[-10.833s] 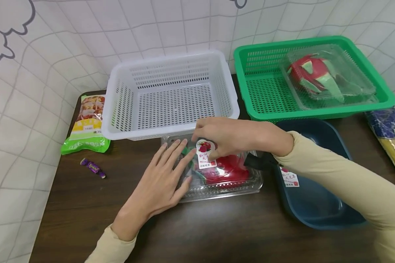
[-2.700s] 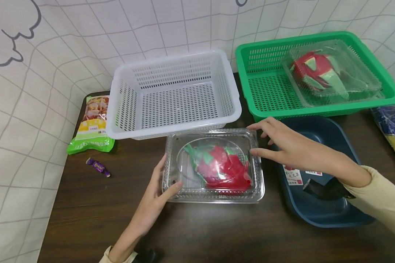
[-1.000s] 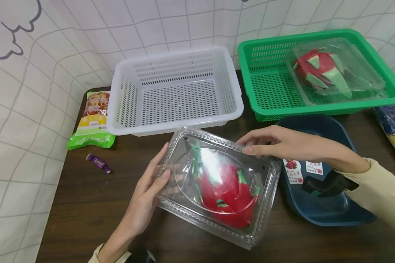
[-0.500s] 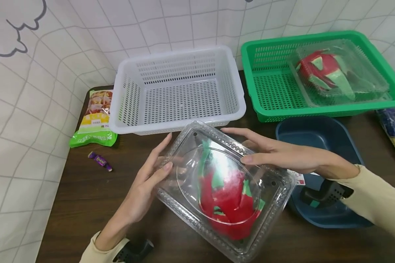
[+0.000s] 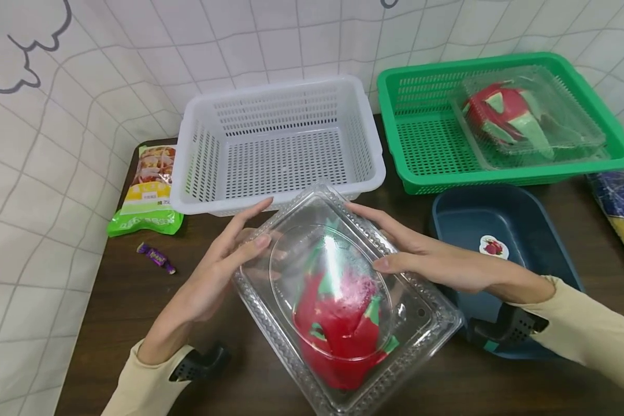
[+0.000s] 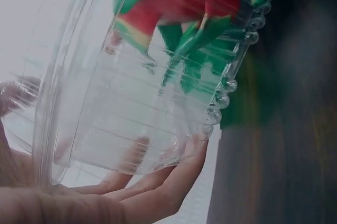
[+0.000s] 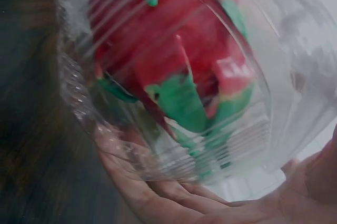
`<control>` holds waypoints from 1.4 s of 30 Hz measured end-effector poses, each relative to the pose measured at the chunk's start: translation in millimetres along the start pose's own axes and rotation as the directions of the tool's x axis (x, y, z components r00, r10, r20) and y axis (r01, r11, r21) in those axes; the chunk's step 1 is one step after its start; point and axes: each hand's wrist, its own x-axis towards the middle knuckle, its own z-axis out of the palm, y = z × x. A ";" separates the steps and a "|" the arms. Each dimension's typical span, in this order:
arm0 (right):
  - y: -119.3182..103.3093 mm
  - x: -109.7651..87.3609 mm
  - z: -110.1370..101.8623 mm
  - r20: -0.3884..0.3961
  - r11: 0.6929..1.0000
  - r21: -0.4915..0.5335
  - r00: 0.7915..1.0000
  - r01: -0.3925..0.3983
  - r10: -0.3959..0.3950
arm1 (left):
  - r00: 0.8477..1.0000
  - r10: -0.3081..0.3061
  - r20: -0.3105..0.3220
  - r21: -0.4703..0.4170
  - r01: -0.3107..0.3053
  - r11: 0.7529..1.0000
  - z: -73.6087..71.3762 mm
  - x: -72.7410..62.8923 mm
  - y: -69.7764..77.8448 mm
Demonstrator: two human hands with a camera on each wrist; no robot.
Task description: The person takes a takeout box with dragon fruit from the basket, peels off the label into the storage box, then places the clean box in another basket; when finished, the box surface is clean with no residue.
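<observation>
A clear plastic clamshell box point(image 5: 416, 315) with a red and green dragon fruit point(image 5: 338, 323) inside is tilted between both hands, its upper corner overlapping the white basket's front rim. My left hand point(image 5: 208, 277) grips its left edge, thumb on the lid and fingers behind. On the upper right edge, my right hand point(image 5: 437, 257) holds it the same way. Both wrist views show fingers curled under the ribbed wall, the fruit's green tips point(image 6: 197, 37) near the left hand and its red body point(image 7: 158, 50) above the right fingers.
A white basket point(image 5: 286, 162) stands behind, with a green basket point(image 5: 426, 138) holding another boxed dragon fruit point(image 5: 504, 112) at back right. A blue basin point(image 5: 522, 222) with a round sticker point(image 5: 494, 247) stands right. Left are a food bag point(image 5: 148, 190) and a purple-wrapped candy point(image 5: 156, 257).
The box lay flat, a label on its lid under my right hand. The label came off the lid and a second one appeared in the basin. Both hands then raised, turned and tilted the box.
</observation>
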 end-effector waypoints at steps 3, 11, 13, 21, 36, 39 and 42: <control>0.8 0.2 2.1 -0.013 0.999 0.042 1.000 0.002 -0.001 | 1.000 0.003 -0.014 -0.002 -0.003 1.000 -0.7 3.0 2.0; -0.3 -3.3 4.9 -0.085 0.994 0.109 0.996 0.014 -0.005 | 0.984 0.060 -0.170 -0.141 -0.085 0.986 8.6 7.3 1.1; -1.4 -4.3 4.7 -0.121 0.994 0.112 0.993 0.006 0.008 | 0.968 0.087 -0.233 -0.161 -0.127 0.979 13.1 6.3 -0.7; -3.4 -6.3 4.6 -0.278 0.997 0.070 0.961 0.040 -0.019 | 0.949 0.170 -0.264 -0.022 -0.183 0.983 38.1 -10.2 -2.3; -13.7 -14.1 -1.4 -0.281 0.995 0.024 0.956 0.101 -0.090 | 0.965 0.173 -0.200 -0.035 -0.183 0.982 62.2 -21.3 4.8; -13.5 -15.0 -6.9 -0.256 0.992 -0.006 0.959 0.125 -0.122 | 0.960 0.204 -0.194 -0.046 -0.216 0.975 61.3 -16.6 1.1; -11.9 -16.2 -11.6 -0.240 0.991 -0.015 0.961 0.136 -0.135 | 0.960 0.217 -0.175 -0.072 -0.232 0.970 60.1 -12.0 -2.4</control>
